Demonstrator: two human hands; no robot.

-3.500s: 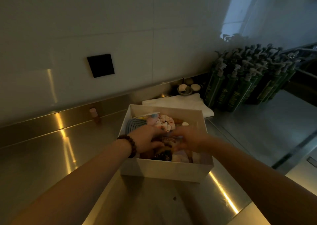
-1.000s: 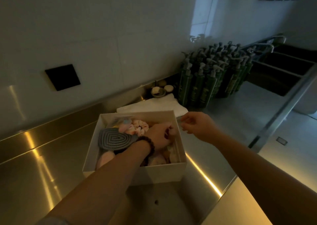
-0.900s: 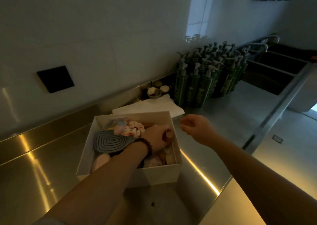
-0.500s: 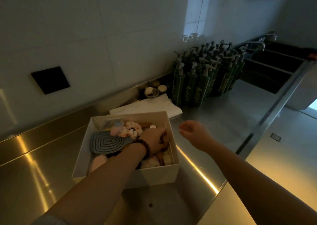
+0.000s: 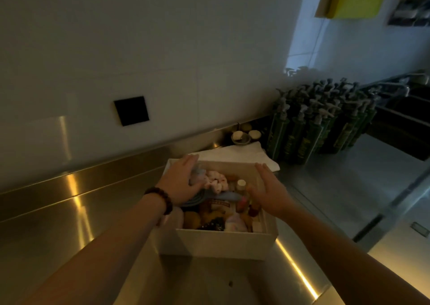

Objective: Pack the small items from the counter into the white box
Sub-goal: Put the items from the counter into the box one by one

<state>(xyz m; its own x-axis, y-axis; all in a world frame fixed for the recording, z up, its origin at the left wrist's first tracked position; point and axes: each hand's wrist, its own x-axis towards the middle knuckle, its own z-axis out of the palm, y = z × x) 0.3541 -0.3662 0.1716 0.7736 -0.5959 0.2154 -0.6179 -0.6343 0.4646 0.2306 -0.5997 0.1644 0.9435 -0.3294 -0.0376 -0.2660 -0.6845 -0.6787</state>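
Packing near done | counter (image 5: pixel 69 216): smooth steel, likely slick, dim tiled room | white box (image 5: pixel 216 244): at front edge, full, stiff card, probably light, take by side walls | left hand (image 5: pixel 181 183): flat on soft items at far-left corner | right hand (image 5: pixel 270 190): fingers straight along right wall, holding nothing

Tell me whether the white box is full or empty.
Nearly full: the white box holds a pink scrunchie, a blue-grey brush and small bottles.
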